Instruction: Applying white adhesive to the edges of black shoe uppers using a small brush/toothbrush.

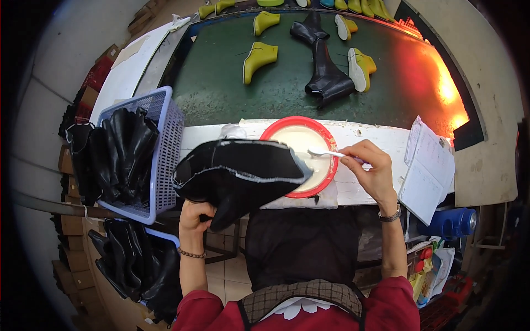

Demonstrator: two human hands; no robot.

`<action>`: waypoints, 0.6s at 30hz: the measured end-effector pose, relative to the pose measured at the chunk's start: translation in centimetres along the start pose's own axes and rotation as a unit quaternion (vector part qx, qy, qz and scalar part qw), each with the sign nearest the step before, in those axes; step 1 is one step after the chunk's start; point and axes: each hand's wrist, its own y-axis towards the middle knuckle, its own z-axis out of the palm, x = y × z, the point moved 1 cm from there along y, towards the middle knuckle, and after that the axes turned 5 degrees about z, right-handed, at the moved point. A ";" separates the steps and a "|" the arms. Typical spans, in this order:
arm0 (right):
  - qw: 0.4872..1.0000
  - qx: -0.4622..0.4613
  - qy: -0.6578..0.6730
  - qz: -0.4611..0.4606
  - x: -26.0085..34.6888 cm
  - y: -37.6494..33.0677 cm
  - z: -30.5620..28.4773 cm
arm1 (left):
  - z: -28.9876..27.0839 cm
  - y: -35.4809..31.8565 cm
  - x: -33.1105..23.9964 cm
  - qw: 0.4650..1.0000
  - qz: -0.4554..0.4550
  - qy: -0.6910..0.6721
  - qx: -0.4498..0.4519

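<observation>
Flagging risks, biggest item down.

Green conveyor belt (232, 88): carries yellow-green boots (258, 59) and black boots (327, 74), well apart from the hands. Low risk, unless something slides off the white ledge (375, 138) onto it.

Black boot upper (237, 171): held up over the ledge edge, its toe overlapping the rim of the red bowl (301, 156). Left hand (194, 215) is clenched on its lower part from underneath, a single grip low on a floppy piece. Likely failure: the upper sags or twists and the raw white-edged seam dips into the bowl, smearing paste where it's not wanted.

Blue basket (163, 149): packed with more black uppers, just beside the held one. A swing left could snag it.

Red bowl: sits at the ledge front, holds pale paste. A nudge from the upper could tip it toward the lap.

Paper pad (428, 165): near right hand (372, 165); drips could hit it.

Small brush (326, 153): pinched in the right fingers, tip over the paste. An overloaded brush would drip in transit to the seam.
</observation>
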 end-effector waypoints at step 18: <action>0.983 0.046 0.134 -0.114 2.8 1.1 -0.5 | -2.0 -3.1 2.3 0.989 0.032 -0.142 0.024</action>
